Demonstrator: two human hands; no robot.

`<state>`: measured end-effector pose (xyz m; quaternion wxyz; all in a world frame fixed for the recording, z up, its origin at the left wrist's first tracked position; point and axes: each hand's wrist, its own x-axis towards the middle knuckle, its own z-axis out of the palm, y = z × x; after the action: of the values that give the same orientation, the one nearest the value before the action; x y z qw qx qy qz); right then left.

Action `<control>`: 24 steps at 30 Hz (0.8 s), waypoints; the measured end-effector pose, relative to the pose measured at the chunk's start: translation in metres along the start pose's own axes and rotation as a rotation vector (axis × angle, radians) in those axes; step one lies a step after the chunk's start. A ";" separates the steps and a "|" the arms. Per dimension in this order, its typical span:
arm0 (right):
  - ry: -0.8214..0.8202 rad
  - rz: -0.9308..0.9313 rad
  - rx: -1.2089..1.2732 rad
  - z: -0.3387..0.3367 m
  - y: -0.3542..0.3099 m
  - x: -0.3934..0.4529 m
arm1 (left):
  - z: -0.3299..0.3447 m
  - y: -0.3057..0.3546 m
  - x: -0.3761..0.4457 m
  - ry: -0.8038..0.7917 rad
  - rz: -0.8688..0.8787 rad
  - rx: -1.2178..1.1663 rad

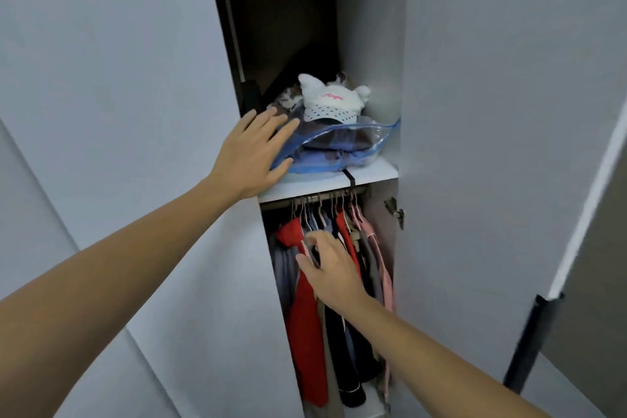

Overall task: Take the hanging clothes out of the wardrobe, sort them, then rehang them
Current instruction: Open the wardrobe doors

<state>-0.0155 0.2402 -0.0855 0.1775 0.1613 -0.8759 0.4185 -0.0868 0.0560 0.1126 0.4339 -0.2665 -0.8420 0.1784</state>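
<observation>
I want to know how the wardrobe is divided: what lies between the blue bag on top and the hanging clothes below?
In the head view, a white shelf lies between the blue bag and the hanging clothes, with the rail under it.

- The right hand (334, 270) covers part of the hanging clothes (307, 309); its fingers (307, 261) sink between the garments, so whether they pinch cloth or only touch it cannot be told.
- The rail (322, 197) sits in shadow under the shelf (369, 173), and the hangers (319, 210) crowd too tightly to count.
- The left hand (252, 153) hides the near corner of the blue plastic bag (339, 149).
- The folded things inside the bag are blurred by the plastic.
- The patterned bundle (288, 99) behind the white cap (330, 103) is half hidden.
- The upper compartment's back is too dark to read.
- Both forearms are cut off by the lower edge.
- The wardrobe door (492, 146) runs off the top.
</observation>
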 end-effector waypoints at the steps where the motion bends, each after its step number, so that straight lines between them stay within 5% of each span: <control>1: -0.012 0.007 0.006 0.010 -0.007 0.019 | 0.009 -0.016 0.002 -0.015 0.002 0.025; 10: -0.050 0.171 0.083 0.089 -0.056 0.139 | 0.059 -0.103 0.019 -0.027 0.183 0.174; 15: 0.038 0.178 0.127 0.106 -0.058 0.141 | 0.059 -0.107 0.019 -0.053 0.224 0.184; 24: -0.039 0.109 0.120 0.089 -0.058 0.119 | 0.021 -0.076 0.004 -0.109 0.138 0.198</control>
<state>-0.1114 0.1198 -0.0453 0.1273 0.1318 -0.8600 0.4763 -0.1285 -0.0038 0.1441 0.3985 -0.2695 -0.8223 0.3040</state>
